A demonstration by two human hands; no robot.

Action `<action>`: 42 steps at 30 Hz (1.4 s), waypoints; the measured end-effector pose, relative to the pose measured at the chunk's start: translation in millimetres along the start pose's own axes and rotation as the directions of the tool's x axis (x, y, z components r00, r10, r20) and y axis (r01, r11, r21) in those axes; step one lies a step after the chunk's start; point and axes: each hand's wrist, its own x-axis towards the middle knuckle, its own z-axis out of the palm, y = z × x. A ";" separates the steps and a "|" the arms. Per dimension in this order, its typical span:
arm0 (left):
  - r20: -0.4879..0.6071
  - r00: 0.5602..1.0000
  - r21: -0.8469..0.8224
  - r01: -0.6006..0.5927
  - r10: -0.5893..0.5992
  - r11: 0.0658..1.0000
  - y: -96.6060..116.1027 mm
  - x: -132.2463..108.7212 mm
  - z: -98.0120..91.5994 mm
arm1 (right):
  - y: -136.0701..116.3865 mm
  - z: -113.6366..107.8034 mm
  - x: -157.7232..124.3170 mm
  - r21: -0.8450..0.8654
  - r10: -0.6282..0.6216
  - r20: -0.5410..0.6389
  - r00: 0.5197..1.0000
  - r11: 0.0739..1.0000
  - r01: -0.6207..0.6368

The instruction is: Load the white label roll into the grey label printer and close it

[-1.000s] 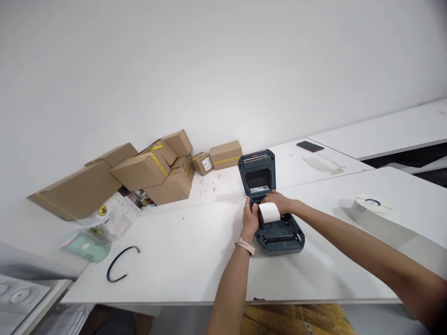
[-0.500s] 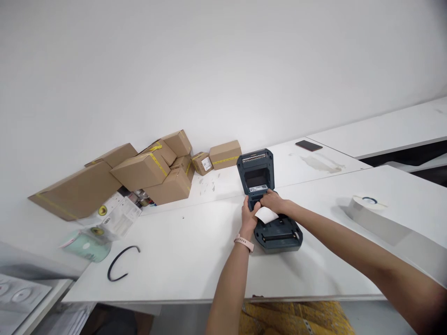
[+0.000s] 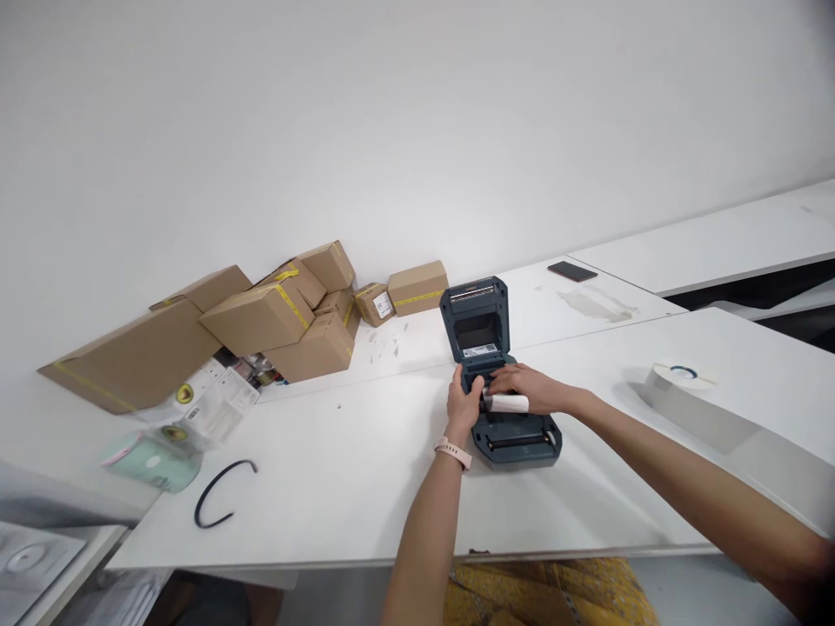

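A dark blue-grey label printer (image 3: 515, 442) stands on the white table with its lid (image 3: 475, 317) raised. My left hand (image 3: 464, 402) grips the printer's left side, thumb bent inward over the open compartment. Inside the compartment, a curled white roll of label paper (image 3: 509, 402) sits between my hands. My right hand (image 3: 531, 387) reaches in from the right with its fingers bent over this paper, and the fingertips are partly hidden by the compartment. To the right, a larger label roll (image 3: 682, 376) lies with a long strip trailing from it.
Cardboard boxes (image 3: 261, 317) with yellow tape are piled at the back left. A black headband-like curve (image 3: 212, 494) and a green pouch (image 3: 160, 461) lie at the left. A dark phone (image 3: 572, 271) rests toward the back right, by the wall.
My right hand has shifted right and turned over the paper. The white paper, earlier a flat flap facing up, now shows as a narrow curled band. My left hand stays at the printer.
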 end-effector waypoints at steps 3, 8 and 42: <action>0.007 1.000 0.024 -0.008 0.008 1.000 4.5 -2.9 -1.2 | -18.3 -3.3 -29.2 0.234 -0.006 -0.010 1.000 0.972 0.008; -0.043 0.996 0.291 -0.066 0.082 0.954 22.0 -16.7 -4.7 | -48.5 16.7 -65.2 0.304 0.036 -0.070 0.997 0.953 -0.013; 0.219 0.722 0.739 -0.562 0.656 0.371 9.9 -173.9 17.0 | -14.8 -63.5 -15.3 0.624 0.470 -0.537 0.700 0.780 -0.045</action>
